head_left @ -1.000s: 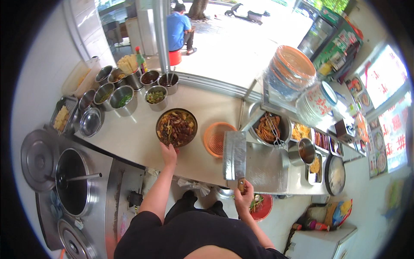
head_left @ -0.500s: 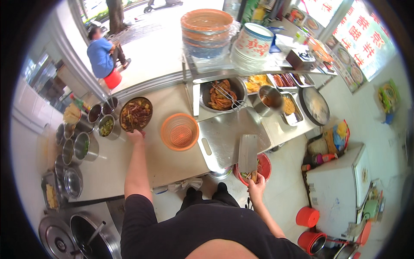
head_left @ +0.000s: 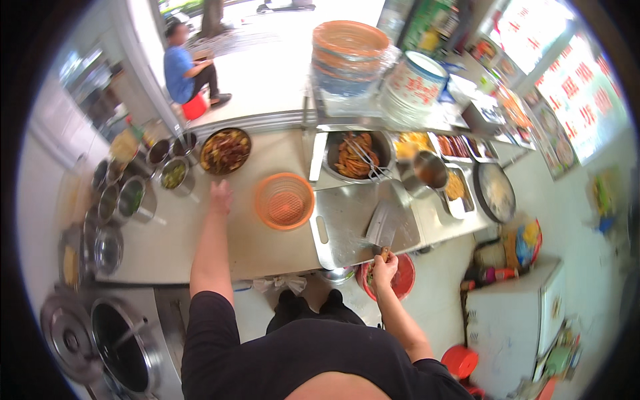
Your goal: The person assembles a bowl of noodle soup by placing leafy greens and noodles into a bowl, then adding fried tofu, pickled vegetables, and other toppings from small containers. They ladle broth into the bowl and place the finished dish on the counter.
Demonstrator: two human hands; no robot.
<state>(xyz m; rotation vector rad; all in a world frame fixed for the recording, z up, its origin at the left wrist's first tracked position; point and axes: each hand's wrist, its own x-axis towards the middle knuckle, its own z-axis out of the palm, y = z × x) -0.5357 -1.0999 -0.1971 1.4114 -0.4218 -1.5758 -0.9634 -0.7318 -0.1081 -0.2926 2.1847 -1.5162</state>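
Observation:
My right hand (head_left: 385,270) is wrapped round the handle of a cleaver (head_left: 381,223), whose broad blade lies over the metal cutting board (head_left: 347,243), tilted toward the far left. My left hand (head_left: 221,195) is stretched over the counter, a little blurred, with nothing in it and fingers apart. Just beyond it stands a round dark-rimmed bowl (head_left: 227,152) of dark sliced meat, apart from the fingers. Between my two hands an orange plastic basket (head_left: 285,201) rests on the counter.
Metal pots (head_left: 175,175) line the counter's left side. Behind the board sit a bowl of brown food with tongs (head_left: 357,157), a metal pot (head_left: 425,175) and food trays (head_left: 456,148). A red bucket (head_left: 402,283) stands below. Outside, a person (head_left: 180,73) sits on a red stool.
My left hand has let go of the meat bowl and drawn back from it. My right hand has brought the cleaver in over the cutting board. The whole view has shifted slightly.

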